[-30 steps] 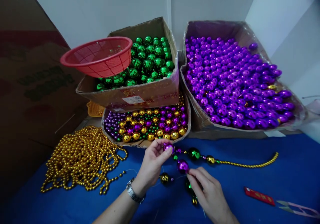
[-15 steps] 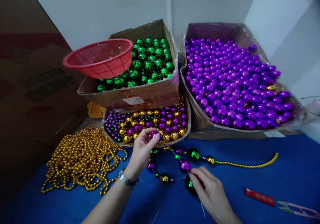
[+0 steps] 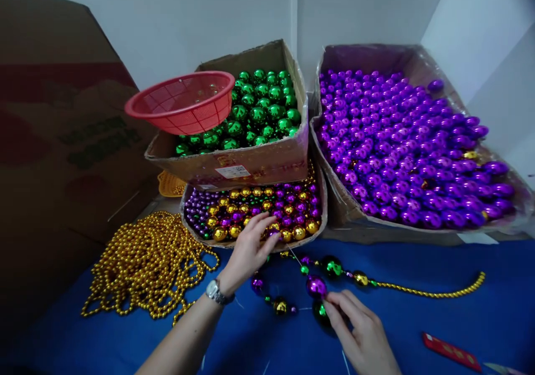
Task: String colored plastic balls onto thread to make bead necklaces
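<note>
Reaching into the mixed bead tray, left hand had fingers spread loose over gold and purple beads, gripping nothing clear. Right hand pinched the bead string by a purple ball, just in front of tray. Gold bead pile lay left of tray, green bead box behind it.

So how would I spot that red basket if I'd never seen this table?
Start at the two big cardboard boxes against the white wall: the purple-ball box on the right and the green-ball box to its left. The red basket perches tilted on the green box's left corner. It is the only red, open-mesh plastic bowl there, unlike the cardboard boxes and shiny beads around it.
</note>
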{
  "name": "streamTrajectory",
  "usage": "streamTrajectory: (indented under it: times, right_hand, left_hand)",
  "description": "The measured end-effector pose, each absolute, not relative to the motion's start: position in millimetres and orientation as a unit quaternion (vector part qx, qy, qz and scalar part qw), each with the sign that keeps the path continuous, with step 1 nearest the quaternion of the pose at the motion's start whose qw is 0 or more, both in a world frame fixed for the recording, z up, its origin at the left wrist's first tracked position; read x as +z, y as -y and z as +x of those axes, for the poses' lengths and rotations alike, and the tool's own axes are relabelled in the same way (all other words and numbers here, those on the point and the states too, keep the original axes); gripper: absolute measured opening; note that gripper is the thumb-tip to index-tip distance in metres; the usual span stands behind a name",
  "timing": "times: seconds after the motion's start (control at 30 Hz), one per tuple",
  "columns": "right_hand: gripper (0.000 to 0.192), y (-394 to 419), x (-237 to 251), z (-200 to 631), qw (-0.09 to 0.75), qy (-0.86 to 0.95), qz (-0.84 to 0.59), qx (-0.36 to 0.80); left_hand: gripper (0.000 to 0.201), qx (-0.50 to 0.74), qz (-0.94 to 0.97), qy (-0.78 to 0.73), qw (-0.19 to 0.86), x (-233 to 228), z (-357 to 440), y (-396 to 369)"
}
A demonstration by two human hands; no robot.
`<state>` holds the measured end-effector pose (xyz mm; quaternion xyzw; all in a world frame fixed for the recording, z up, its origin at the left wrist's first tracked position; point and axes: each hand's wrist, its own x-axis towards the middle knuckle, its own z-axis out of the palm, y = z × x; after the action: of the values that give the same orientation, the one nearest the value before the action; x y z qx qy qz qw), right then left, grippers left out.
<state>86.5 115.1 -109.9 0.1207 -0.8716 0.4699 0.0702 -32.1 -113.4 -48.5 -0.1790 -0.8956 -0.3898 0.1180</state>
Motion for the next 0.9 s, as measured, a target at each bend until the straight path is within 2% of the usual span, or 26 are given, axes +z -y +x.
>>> streamTrajectory:
  times: [0.13, 0.2, 0.37, 0.53, 0.63, 0.77, 0.9]
  right_hand:
    - [0.021, -113.5, -111.9, 86.5, 0.060, 0.868, 0.122, 0.478]
    - [0.022, -110.6, -111.7, 86.3, 0.062, 0.865, 0.125, 0.482]
    - [0.027, -106.4, -109.6, 87.2, 0.078, 0.862, 0.119, 0.486]
    - [0.030, -109.4, -107.9, 87.7, 0.100, 0.860, 0.108, 0.489]
    - [0.029, -109.0, -106.3, 85.9, 0.107, 0.862, 0.103, 0.485]
    - [0.022, -106.1, -104.5, 82.4, 0.087, 0.858, 0.119, 0.491]
    - [0.020, -104.2, -104.0, 81.3, 0.073, 0.858, 0.125, 0.492]
  left_hand:
    - [0.032, -0.203, -0.157, 0.960, 0.116, -49.0, -70.9, 122.4]
    - [0.030, -0.170, -0.153, 0.969, 0.095, -52.5, -95.0, 122.4]
    - [0.028, -0.169, -0.152, 0.972, 0.054, -58.4, -133.2, 114.3]
    - [0.027, -0.232, -0.161, 0.957, 0.063, -46.1, -113.2, 110.6]
    - [0.034, -0.371, -0.159, 0.914, 0.035, -36.4, -81.8, 108.5]
    - [0.034, -0.724, -0.064, 0.683, -0.078, -31.8, -44.2, 101.3]
    - [0.026, -0.823, 0.009, 0.558, -0.107, -34.3, -25.6, 92.5]
